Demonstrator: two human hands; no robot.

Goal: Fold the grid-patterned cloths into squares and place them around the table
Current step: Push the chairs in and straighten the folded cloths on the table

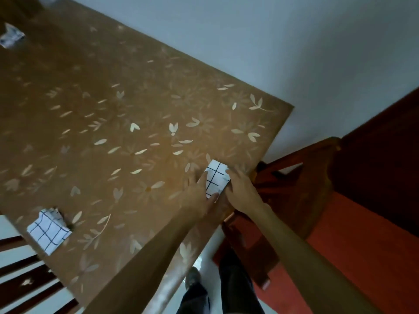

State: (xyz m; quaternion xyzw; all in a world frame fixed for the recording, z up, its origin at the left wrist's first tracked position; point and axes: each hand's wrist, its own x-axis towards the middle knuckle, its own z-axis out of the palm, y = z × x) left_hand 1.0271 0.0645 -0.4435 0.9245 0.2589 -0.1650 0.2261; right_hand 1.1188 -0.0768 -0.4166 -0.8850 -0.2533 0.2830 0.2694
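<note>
At table's near-right edge, beside chair with red seat (353,241): folded grid-patterned cloth (215,179), small white rectangle with dark lines, flat on floral brown table (136,123), framed by both hands. Left hand (199,193): fingers spread fairly wide, laid over cloth's left edge, thumb at its near corner; pressing rather than gripping, as far as visible. Right hand (240,189): fingers narrowly parted, touching cloth's right edge; whether any fabric pinched beneath, cannot tell. Step in hand, judged: setting down and squaring placed cloth. Best done by flattening with palms from centre outward, keeping fold layers aligned, nudging edges parallel to table's edge, lifting both hands straight up so layers stay put. Risk, judged: cloth close to table's corner, liable to slide off if dragged toward chair.

Left of this cloth, along table's near edge and well apart: second folded cloth (48,230), roughly square, one corner ragged.

Far across table, at its far-left corner: third cloth (11,37), crumpled and blurred, apparently not yet folded.
</note>
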